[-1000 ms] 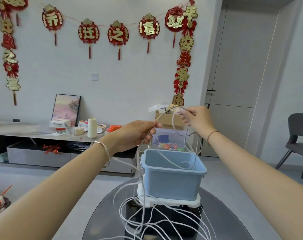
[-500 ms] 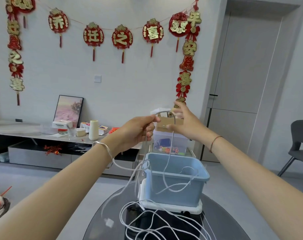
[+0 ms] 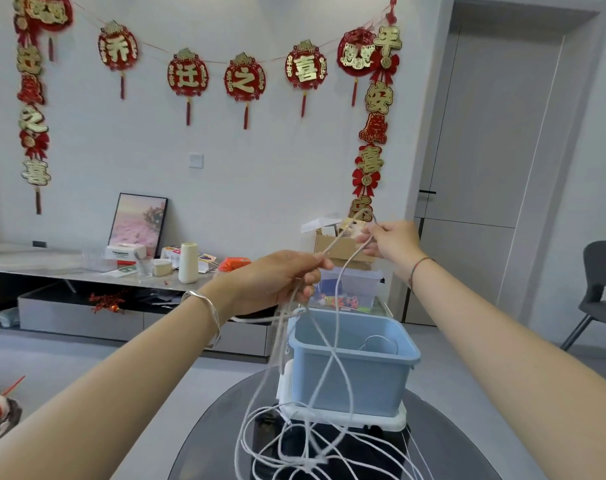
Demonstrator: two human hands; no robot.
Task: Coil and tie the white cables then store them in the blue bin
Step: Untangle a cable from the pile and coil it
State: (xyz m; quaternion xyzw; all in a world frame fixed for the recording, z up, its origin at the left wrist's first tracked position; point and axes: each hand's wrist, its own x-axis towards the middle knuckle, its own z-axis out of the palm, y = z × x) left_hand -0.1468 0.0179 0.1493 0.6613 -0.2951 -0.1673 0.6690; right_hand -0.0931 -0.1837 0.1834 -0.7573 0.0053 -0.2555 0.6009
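1. The left hand is held up near the middle of the scene, with its fingers curled round several gathered strands of the white cables
2. The right hand is a little farther off and to the right, where it pinches one strand between thumb and fingers; a short span of cable runs between the two hands
3. From the hands the strands hang down in front of the blue bin to a loose tangle on the dark tabletop, just in front of the bin
4. A loop of cable shows inside the bin, though the view does not show whether it is tied
5. The cable looks thin, light and limp: it sags under its own weight and probably will not hold a loop unless pinched, while its smooth sheath is likely to slip through a slack grip
6. The crossing strands in the tangle look prone to snagging, so a slow draw seems wiser than a tug
7. The best hold appears to be the gathered bundle at the left hand, with the right hand taking the free strand close by and feeding each new loop in; the plug ends are not clearly visible
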